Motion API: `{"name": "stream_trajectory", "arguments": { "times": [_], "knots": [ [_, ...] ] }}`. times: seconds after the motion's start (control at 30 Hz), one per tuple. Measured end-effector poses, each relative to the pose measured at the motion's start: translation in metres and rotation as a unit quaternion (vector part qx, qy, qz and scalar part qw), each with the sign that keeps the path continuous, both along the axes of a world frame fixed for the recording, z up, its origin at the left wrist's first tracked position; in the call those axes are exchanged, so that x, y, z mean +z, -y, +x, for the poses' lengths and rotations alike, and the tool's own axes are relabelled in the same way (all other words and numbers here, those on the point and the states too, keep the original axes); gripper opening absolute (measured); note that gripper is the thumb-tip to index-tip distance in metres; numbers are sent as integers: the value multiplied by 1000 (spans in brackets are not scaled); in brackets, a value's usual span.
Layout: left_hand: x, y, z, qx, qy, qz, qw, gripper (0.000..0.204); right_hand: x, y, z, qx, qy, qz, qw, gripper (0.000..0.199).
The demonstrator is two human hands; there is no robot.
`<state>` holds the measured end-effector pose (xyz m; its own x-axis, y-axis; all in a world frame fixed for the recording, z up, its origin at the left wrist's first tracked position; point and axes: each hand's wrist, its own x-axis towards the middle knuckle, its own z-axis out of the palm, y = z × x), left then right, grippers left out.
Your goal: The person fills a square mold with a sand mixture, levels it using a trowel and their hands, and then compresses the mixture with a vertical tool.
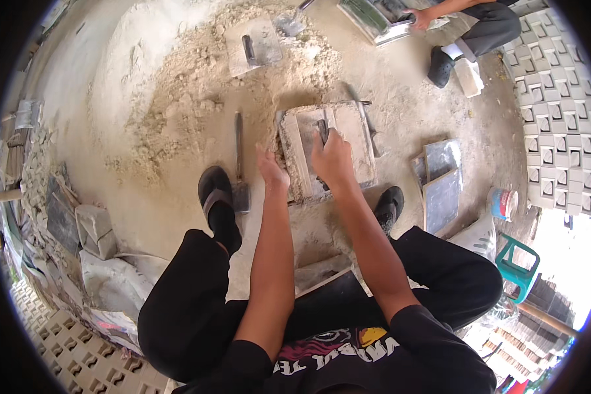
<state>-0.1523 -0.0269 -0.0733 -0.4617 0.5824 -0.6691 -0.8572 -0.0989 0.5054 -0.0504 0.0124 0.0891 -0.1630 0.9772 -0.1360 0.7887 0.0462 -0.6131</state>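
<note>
My right hand (333, 157) is closed around the dark handle of a flat steel trowel (308, 126). The trowel's plate lies on pale, damp-looking mix inside a square mould (372, 154) on the ground between my feet. Beside the mould's left edge is my left hand (271, 169), fingers stretched out and holding nothing; whether it touches the edge I cannot tell. Just left of that hand lies a long-handled hammer (238, 144), its head toward my left foot. A second flat trowel (262, 46) rests handle-up on the loose mix farther away.
A heap of sandy mix (171, 105) spreads at the far left. Dark flat plates (442, 197) and a small bucket (503, 205) lie right, near a green stool (519, 266). Patterned blocks (558, 131) are stacked behind. At the far right, another person's hand (421, 18) touches a framed panel.
</note>
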Motion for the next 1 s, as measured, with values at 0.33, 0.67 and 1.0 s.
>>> {"name": "stream_trajectory", "arguments": {
  "times": [0.33, 0.67, 1.0],
  "knots": [
    [1, 28, 9, 31, -96, 120, 988, 60, -54, -11, 1, 18, 33, -17, 999, 39],
    [-9, 14, 26, -58, -256, 21, 965, 65, -23, -16, -4, 31, 17, -19, 999, 41],
    [24, 11, 2, -12, 50, 127, 991, 85, -37, 8, -33, 13, 15, -57, 998, 36]
  ]
}}
